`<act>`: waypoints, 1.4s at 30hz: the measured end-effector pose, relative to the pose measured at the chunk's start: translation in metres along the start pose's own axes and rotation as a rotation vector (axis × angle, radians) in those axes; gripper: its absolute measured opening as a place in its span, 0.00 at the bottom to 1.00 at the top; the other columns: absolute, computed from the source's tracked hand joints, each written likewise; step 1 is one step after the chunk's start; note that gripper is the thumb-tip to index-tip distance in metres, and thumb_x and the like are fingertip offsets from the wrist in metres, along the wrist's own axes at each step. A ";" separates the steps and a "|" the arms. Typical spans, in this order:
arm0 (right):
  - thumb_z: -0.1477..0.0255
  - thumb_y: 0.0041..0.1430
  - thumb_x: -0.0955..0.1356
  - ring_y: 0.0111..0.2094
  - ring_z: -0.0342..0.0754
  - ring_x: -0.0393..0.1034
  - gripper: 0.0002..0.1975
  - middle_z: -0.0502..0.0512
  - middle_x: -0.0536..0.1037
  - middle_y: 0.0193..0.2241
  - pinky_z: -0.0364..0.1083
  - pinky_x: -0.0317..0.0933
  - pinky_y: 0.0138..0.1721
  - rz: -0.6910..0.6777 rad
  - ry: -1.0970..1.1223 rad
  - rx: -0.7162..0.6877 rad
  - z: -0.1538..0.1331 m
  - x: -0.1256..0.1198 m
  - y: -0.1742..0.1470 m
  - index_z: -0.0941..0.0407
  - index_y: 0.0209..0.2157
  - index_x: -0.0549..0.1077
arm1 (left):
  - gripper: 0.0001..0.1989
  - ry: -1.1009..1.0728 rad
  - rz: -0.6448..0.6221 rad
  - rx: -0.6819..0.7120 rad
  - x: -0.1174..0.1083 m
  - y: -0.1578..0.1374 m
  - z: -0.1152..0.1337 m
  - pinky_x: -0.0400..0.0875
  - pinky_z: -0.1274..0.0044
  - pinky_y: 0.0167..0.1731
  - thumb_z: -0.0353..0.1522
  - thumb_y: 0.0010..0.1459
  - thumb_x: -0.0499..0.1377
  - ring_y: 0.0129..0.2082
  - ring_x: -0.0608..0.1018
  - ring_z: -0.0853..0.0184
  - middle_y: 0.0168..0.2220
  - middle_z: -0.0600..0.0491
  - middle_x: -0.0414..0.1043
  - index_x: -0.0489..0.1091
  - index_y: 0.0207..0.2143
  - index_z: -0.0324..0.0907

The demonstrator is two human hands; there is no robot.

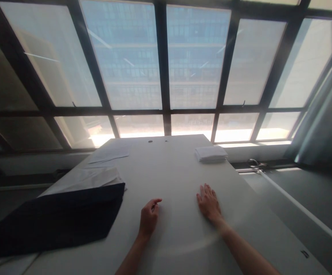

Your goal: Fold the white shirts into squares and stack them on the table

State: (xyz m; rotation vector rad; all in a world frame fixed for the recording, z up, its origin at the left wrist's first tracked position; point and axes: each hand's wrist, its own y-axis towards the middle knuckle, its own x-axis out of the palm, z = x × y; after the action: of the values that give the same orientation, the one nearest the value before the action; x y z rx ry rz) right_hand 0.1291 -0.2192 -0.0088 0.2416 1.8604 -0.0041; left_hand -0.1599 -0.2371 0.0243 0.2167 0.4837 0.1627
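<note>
My left hand (149, 218) is over the white table (171, 168), its fingers curled and one finger pointing right. Whether anything sits inside the curl is hidden. Flat on the tabletop, fingers stretched forward, lies my right hand (208, 202), with nothing visible in it. Left of my left hand, and apart from it, is a dark navy folded cloth (59, 217). Beyond my right hand, near the table's right edge, rests a small stack of folded white cloth (211, 154).
White fabric (94, 178) lies partly under the dark cloth, with flat white sheets (108, 154) behind it. Large framed windows (194, 57) rise past the far edge. A curtain (323, 103) hangs at right, and a white pole (303, 208) runs beside the table.
</note>
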 end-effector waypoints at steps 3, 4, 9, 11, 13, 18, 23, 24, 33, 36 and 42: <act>0.61 0.68 0.55 0.70 0.57 0.43 0.32 0.67 0.54 0.69 0.54 0.36 0.67 0.025 -0.018 -0.020 0.003 -0.002 -0.013 0.64 0.67 0.59 | 0.17 0.028 0.002 0.026 -0.001 -0.004 0.001 0.74 0.71 0.39 0.34 0.55 0.52 0.35 0.81 0.59 0.33 0.48 0.80 0.79 0.38 0.41; 0.61 0.68 0.55 0.70 0.57 0.44 0.32 0.67 0.55 0.68 0.54 0.37 0.67 0.035 -0.028 -0.019 0.004 -0.003 -0.016 0.64 0.66 0.60 | 0.17 0.036 -0.005 0.040 0.000 -0.005 0.001 0.74 0.70 0.39 0.33 0.55 0.51 0.35 0.81 0.59 0.34 0.48 0.80 0.79 0.38 0.41; 0.64 0.67 0.56 0.69 0.57 0.48 0.30 0.66 0.58 0.67 0.54 0.40 0.66 0.082 -0.049 0.018 0.007 -0.002 -0.024 0.63 0.65 0.63 | 0.16 0.043 -0.047 0.088 0.004 -0.004 -0.002 0.73 0.70 0.43 0.30 0.55 0.50 0.38 0.81 0.60 0.36 0.47 0.80 0.78 0.37 0.40; 0.64 0.67 0.56 0.68 0.57 0.48 0.30 0.67 0.59 0.67 0.54 0.40 0.66 0.091 -0.054 0.023 0.007 -0.001 -0.024 0.63 0.64 0.64 | 0.15 0.038 -0.065 0.096 0.005 -0.004 -0.004 0.72 0.70 0.43 0.29 0.56 0.50 0.38 0.81 0.60 0.37 0.46 0.80 0.78 0.36 0.40; 0.64 0.67 0.56 0.68 0.57 0.49 0.30 0.68 0.59 0.66 0.54 0.41 0.66 0.094 -0.066 0.021 0.006 -0.001 -0.024 0.64 0.64 0.64 | 0.15 0.036 -0.083 0.096 0.006 -0.004 -0.005 0.73 0.71 0.42 0.28 0.56 0.50 0.37 0.81 0.61 0.36 0.47 0.80 0.77 0.36 0.40; 0.65 0.66 0.56 0.67 0.57 0.51 0.29 0.69 0.60 0.66 0.55 0.42 0.66 0.087 -0.086 0.021 0.007 -0.005 -0.024 0.65 0.63 0.65 | 0.15 0.008 -0.092 0.117 0.004 -0.006 -0.006 0.72 0.71 0.42 0.27 0.56 0.50 0.38 0.80 0.62 0.36 0.47 0.80 0.77 0.36 0.39; 0.65 0.65 0.56 0.66 0.59 0.53 0.30 0.71 0.62 0.64 0.56 0.45 0.65 0.116 -0.093 -0.008 0.016 0.001 -0.022 0.66 0.62 0.66 | 0.14 0.029 -0.066 0.166 -0.012 -0.010 -0.014 0.72 0.71 0.45 0.27 0.58 0.51 0.41 0.80 0.63 0.38 0.48 0.79 0.76 0.36 0.40; 0.64 0.65 0.56 0.66 0.59 0.53 0.30 0.71 0.62 0.64 0.57 0.45 0.65 0.127 -0.101 -0.016 0.018 0.004 -0.022 0.66 0.61 0.67 | 0.13 0.044 -0.057 0.175 -0.018 -0.010 -0.017 0.71 0.71 0.45 0.27 0.59 0.51 0.41 0.79 0.63 0.38 0.48 0.79 0.76 0.36 0.40; 0.63 0.63 0.55 0.64 0.59 0.57 0.30 0.71 0.65 0.62 0.57 0.48 0.63 0.175 -0.112 -0.031 0.030 0.013 -0.019 0.65 0.59 0.68 | 0.13 0.101 0.042 0.127 -0.079 -0.024 -0.044 0.71 0.72 0.45 0.25 0.59 0.51 0.41 0.79 0.63 0.38 0.49 0.79 0.76 0.37 0.40; 0.64 0.63 0.56 0.64 0.59 0.58 0.29 0.71 0.67 0.61 0.57 0.50 0.63 0.172 -0.105 -0.033 0.031 0.013 -0.020 0.64 0.58 0.69 | 0.13 0.113 0.041 0.129 -0.081 -0.026 -0.046 0.71 0.72 0.44 0.25 0.59 0.51 0.40 0.79 0.63 0.38 0.49 0.78 0.76 0.36 0.41; 0.66 0.63 0.57 0.64 0.58 0.58 0.28 0.71 0.66 0.62 0.55 0.50 0.63 0.168 -0.113 -0.034 0.031 0.012 -0.024 0.66 0.58 0.69 | 0.12 0.182 -0.029 0.222 -0.075 -0.029 -0.038 0.69 0.71 0.46 0.25 0.59 0.52 0.40 0.78 0.63 0.37 0.50 0.78 0.76 0.36 0.41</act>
State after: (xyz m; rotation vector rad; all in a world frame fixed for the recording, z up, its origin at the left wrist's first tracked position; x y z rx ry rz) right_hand 0.1506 -0.2445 -0.0321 0.3657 1.7219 0.1272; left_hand -0.2403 -0.2738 0.0181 0.4140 0.6861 0.1002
